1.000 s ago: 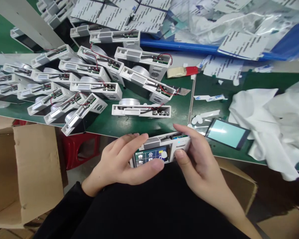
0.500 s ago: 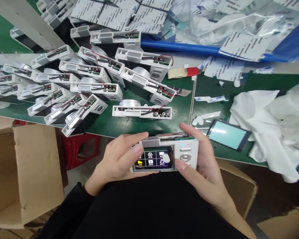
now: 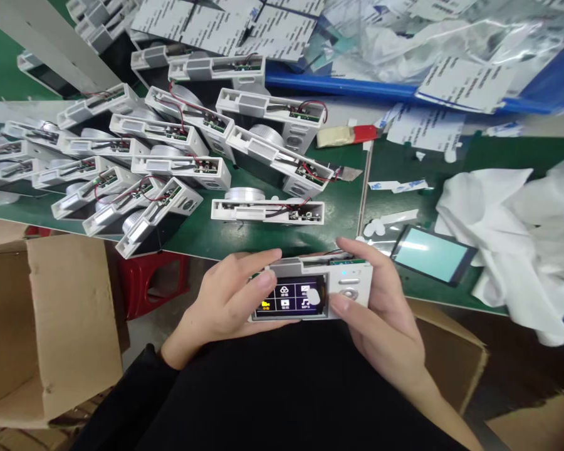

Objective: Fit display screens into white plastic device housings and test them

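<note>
Left thumb [image 3: 259, 289] has drawn back across the screen [image 3: 286, 295] since a second ago; left hand [image 3: 220, 294] and right hand [image 3: 385, 304] clasp opposite ends of the white camera [image 3: 331, 275] before the bench [image 3: 263, 241], right thumb [image 3: 350, 309] near its round button [image 3: 348, 293].

Both hands [image 3: 223, 300] half-curled, thumbs [image 3: 258, 289] pointing inward, forearms [image 3: 439, 398] converging

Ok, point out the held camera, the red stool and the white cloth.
Held camera [image 3: 297, 294]: head view, on its lit screen.
Red stool [image 3: 133, 287]: head view, on its side.
White cloth [image 3: 505, 247]: head view, on its folds.
</note>
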